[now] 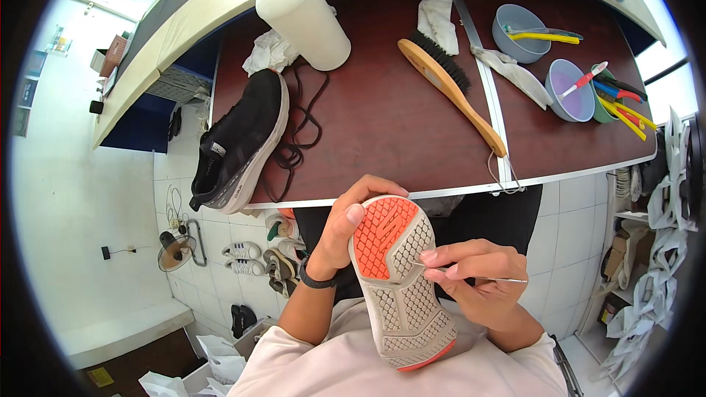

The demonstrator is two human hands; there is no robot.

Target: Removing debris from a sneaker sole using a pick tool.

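A shoe (401, 301) is held sole up over my lap. Its grey-white sole has a grid of small treads, with orange-red patches at both ends. My left hand (340, 234) is closed around the upper end, thumb along the sole's edge. In my right hand (482, 279) a thin metal pick (513, 280) is pinched between the fingers. Its tip is at the sole's tread beside the larger orange patch; whether it touches cannot be made out. A black shoe (246, 132) with a white sole lies at the table's left edge, its loose black laces (293, 151) beside it.
On the dark red table (360, 132) stand a white bottle (303, 18), a wooden-handled brush (448, 88), crumpled white cloths (438, 18), a grey bowl (518, 44) and a bowl of purple liquid (570, 103), with several small brushes. More shoes (243, 259) are on the floor at left.
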